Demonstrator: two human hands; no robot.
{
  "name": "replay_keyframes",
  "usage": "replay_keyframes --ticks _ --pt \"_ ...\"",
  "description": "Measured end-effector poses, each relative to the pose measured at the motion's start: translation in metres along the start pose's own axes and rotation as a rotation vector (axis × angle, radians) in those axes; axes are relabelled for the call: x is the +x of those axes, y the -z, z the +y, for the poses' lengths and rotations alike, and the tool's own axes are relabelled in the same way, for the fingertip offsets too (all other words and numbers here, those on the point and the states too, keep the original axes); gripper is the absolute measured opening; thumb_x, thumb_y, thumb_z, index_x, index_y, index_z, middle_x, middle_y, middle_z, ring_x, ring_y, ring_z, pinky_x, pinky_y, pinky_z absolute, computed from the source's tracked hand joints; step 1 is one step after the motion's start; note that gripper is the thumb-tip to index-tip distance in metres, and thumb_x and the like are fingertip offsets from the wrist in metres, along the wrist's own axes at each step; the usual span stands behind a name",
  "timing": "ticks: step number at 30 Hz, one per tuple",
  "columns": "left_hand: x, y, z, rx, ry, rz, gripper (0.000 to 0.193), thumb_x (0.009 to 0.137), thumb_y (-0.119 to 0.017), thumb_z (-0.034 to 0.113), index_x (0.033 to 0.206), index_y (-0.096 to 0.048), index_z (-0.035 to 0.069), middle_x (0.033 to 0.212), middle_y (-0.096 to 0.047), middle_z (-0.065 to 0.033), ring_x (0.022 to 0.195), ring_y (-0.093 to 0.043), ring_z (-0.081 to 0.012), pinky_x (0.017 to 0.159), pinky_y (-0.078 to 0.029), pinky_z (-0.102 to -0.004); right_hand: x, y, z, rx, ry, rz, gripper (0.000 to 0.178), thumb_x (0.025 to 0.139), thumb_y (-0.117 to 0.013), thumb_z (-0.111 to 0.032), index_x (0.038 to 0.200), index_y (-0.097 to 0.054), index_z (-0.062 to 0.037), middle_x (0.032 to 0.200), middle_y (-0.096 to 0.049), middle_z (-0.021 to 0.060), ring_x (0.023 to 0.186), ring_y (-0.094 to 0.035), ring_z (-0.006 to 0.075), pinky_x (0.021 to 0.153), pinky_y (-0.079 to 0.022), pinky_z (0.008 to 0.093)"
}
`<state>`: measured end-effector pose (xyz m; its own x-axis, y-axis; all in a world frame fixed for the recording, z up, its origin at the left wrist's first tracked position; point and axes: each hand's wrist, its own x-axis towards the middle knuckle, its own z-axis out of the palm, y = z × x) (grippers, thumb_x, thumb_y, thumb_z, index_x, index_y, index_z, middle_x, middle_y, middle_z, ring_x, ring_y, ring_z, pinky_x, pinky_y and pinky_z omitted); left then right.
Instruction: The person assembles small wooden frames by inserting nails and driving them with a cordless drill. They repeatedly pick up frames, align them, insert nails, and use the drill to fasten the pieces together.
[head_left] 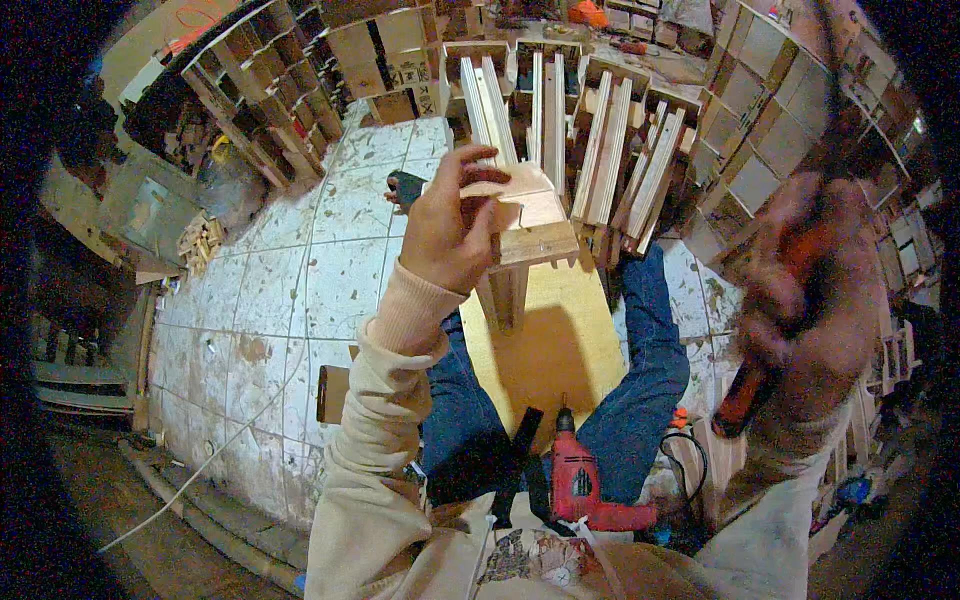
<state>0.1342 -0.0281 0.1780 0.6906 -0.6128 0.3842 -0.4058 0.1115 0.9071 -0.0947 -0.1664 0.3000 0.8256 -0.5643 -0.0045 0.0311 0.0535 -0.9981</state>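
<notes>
My left hand point(455, 215) grips a small wooden piece point(540, 205) of light boards joined at an angle. A thin nail point(520, 212) appears to stand up from it. The piece is held over a yellowish board point(545, 345) between my legs. Raised at the right, my right hand point(820, 270) is blurred by motion and closed round a hammer point(742, 400) with a red-and-black handle; its dark shaft points up and its head cannot be made out. A red power drill point(575, 475) lies in my lap, bit pointing away from me.
Beyond the board stand several wooden frames with long slats point(545, 110). Wooden crates point(262, 85) are stacked at the far left, with more point(765, 130) at the right. A pale cable point(210, 460) crosses the tiled floor point(260, 290). Wood offcuts point(203, 240) lie in a heap.
</notes>
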Motion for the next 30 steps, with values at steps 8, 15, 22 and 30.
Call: replay_keyframes --ticks 8,15,22,30 --pt "0.003 0.001 -0.004 0.272 -0.089 0.065 0.054 0.081 -0.067 0.000 0.126 -0.039 0.003 0.114 -0.058 -0.0146 0.104 -0.059 -0.0234 0.092 -0.049 -0.0327 0.009 -0.016 0.058 -0.790 0.157 -0.284 0.033 0.099 -0.044 -0.032 0.094 -0.058 -0.0027 0.068 -0.060 0.0126 0.062 -0.060 0.0207 0.058 -0.047 0.0341" --pt "0.010 -0.002 -0.016 0.283 -0.072 0.065 0.056 0.081 -0.066 0.001 0.128 -0.035 0.003 0.113 -0.056 -0.0151 0.103 -0.059 -0.0242 0.090 -0.050 -0.0334 0.015 0.009 0.053 0.446 0.052 -0.312 0.035 0.094 -0.050 -0.036 0.100 -0.061 -0.0033 0.076 -0.064 0.0162 0.064 -0.061 0.0274 0.056 -0.047 0.0392" --pt "0.009 -0.005 -0.019 0.285 -0.109 0.080 0.058 0.077 -0.065 -0.007 0.126 -0.035 0.003 0.114 -0.054 -0.0132 0.102 -0.059 -0.0221 0.088 -0.051 -0.0309 0.025 -0.008 0.064 -0.837 0.210 -0.089 0.032 0.098 -0.043 -0.031 0.105 -0.057 -0.0034 0.080 -0.065 0.0104 0.058 -0.060 0.0253 0.055 -0.049 0.0395" --pt "0.017 -0.004 -0.018 0.394 -0.184 0.095 0.057 0.079 -0.066 -0.004 0.126 -0.035 0.004 0.111 -0.056 -0.0135 0.102 -0.058 -0.0233 0.087 -0.051 -0.0325 0.013 -0.011 0.072 -0.416 0.333 -0.186 0.034 0.098 -0.041 -0.041 0.095 -0.055 -0.0106 0.061 -0.049 0.0017 0.051 -0.046 0.0159 0.047 -0.037 0.0298"
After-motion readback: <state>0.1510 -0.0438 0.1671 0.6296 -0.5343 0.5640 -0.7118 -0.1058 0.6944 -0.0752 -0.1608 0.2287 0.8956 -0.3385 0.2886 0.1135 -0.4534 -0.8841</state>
